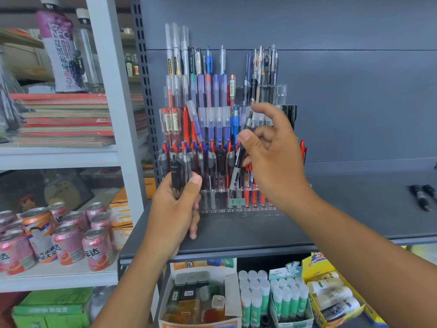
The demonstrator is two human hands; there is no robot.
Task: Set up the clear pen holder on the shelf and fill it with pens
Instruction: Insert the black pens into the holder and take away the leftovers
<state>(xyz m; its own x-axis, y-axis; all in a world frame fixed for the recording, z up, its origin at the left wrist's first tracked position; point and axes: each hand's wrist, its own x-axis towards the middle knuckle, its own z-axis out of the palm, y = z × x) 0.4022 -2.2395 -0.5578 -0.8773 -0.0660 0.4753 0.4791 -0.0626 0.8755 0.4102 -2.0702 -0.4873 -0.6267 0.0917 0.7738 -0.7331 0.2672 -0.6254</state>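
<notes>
1. The right hand (272, 150), at the centre of the frame, pinches one black-and-grey click pen (237, 169) between the thumb and curled fingers, with the index finger lifted clear. The pen is tilted, its tip pointing down and left towards the front row.
2. The left hand (175, 209), lower left of centre, wraps round an upright bundle of black and grey click pens (181, 169). It holds them just in front of the holder's left front corner.
3. These pens should be light and stiff. Their smooth plastic barrels may slide in the fingers. A pinch on the upper barrel, as here, leaves the tip free to find a slot. The darker grip section near the tip probably gives a surer hold.
4. The clear tiered acrylic pen holder (281, 90) stands at the centre on the dark grey metal shelf (343, 204), near the back panel. Its rows are mostly full, though a few slots at the upper right look empty.
5. The holder is probably rigid but brittle, and light enough to skid or tip if pens are pushed in hard. If it must be moved, the base or side walls seem the best places to hold it.
6. Two loose black pens (423, 197) lie on the shelf at the far right, well apart from the holder.
</notes>
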